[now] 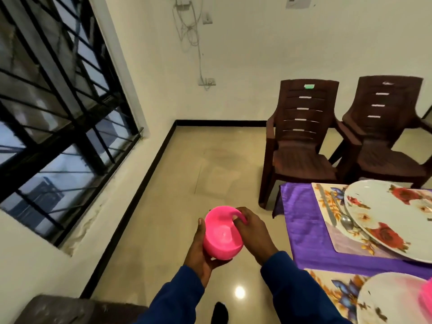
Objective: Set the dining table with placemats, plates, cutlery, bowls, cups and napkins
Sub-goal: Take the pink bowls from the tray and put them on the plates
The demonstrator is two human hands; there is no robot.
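Pink bowl [223,232] was held in the air over the tiled floor [177,183], to the left of the dining table, tilted so its opening faced up and away from the person. Left hand [203,251] cupped it from below and along its left side, thumb up against the wall and fingers curled under the base. Right hand [252,228] gripped the right rim, fingertips hooked over the edge into the bowl. Both arms wore dark blue sleeves [297,286]. On the table to the right, a purple cloth [301,230] lay under a floral placemat [327,206], which carried a large white plate [392,218] printed with red roses; a knife [327,206] and a spoon [346,220] lay on the mat just left of that plate. Nearer the person, a second floral placemat [339,291] held another white plate [392,300], and something pink showed at the frame's right edge. Two brown plastic chairs [301,141] stood side by side beyond the table, and a barred window [58,101] filled the left wall.
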